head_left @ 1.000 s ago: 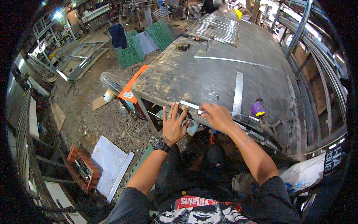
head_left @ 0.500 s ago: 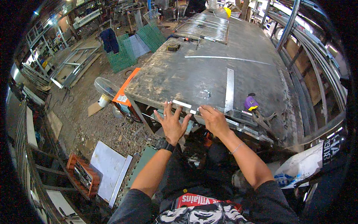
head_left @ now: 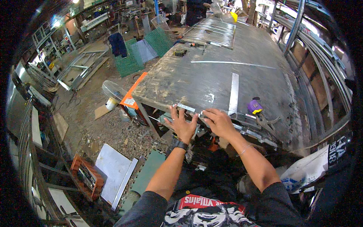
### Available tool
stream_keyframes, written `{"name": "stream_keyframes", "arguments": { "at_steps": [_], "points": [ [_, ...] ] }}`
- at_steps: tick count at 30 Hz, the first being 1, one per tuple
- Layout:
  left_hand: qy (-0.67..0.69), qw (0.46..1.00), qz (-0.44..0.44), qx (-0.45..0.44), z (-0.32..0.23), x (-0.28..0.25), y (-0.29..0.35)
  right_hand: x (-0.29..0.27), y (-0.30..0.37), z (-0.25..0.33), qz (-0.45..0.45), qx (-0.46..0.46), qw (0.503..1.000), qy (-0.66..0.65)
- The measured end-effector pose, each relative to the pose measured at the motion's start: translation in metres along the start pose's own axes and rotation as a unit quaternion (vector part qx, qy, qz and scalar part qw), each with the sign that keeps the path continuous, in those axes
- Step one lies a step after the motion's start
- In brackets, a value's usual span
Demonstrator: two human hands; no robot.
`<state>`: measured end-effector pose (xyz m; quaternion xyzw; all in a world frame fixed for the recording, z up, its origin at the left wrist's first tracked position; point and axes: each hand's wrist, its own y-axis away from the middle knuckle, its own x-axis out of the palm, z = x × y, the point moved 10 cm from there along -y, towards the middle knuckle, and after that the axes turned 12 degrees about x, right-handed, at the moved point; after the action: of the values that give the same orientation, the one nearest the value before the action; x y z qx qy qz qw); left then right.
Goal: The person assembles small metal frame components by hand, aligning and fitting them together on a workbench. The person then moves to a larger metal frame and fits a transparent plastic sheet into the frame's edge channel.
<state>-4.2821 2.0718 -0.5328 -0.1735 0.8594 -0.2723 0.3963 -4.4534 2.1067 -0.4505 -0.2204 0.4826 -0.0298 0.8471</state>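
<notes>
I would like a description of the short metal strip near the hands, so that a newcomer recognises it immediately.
Find the big dark table, then the left hand at its near edge. The short, pale metal strip lies along that edge, by this hand. Unlike the long thin strip and the wide flat bar farther in, it is much shorter.

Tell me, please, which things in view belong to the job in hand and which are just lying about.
Seem to belong: short metal strip by the left hand; small pale piece by the right hand; table.

Seem to lie about: fan; orange box; purple-and-yellow item.
</notes>
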Motion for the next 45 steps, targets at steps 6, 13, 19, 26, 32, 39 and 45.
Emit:
{"name": "stream_keyframes", "arguments": {
  "at_steps": [6,13,19,26,32,39,45],
  "points": [
    [0.013,1.000,-0.006,-0.017,0.004,0.003,0.001,-0.008,-0.030,-0.030,0.029,0.144,0.987,-0.064],
    [0.037,0.999,-0.022,-0.024,0.005,0.006,0.004,0.039,-0.032,-0.062,0.148,0.231,0.957,-0.092],
    [0.060,0.997,-0.022,-0.051,0.008,0.012,0.006,-0.006,-0.024,-0.075,0.083,0.219,0.956,-0.176],
    [0.088,0.993,0.007,-0.077,0.012,0.020,0.007,-0.055,0.037,-0.093,0.053,0.216,0.966,-0.132],
    [0.089,0.993,0.011,-0.073,0.009,0.020,0.007,-0.039,0.050,-0.068,0.001,0.134,0.991,0.010],
    [0.098,0.994,-0.007,-0.054,0.007,0.020,0.007,-0.035,0.049,-0.070,0.013,0.114,0.993,0.017],
    [0.114,0.992,-0.014,-0.045,0.003,0.021,0.008,-0.036,0.047,-0.071,0.016,0.098,0.995,0.002]
  ]
}}
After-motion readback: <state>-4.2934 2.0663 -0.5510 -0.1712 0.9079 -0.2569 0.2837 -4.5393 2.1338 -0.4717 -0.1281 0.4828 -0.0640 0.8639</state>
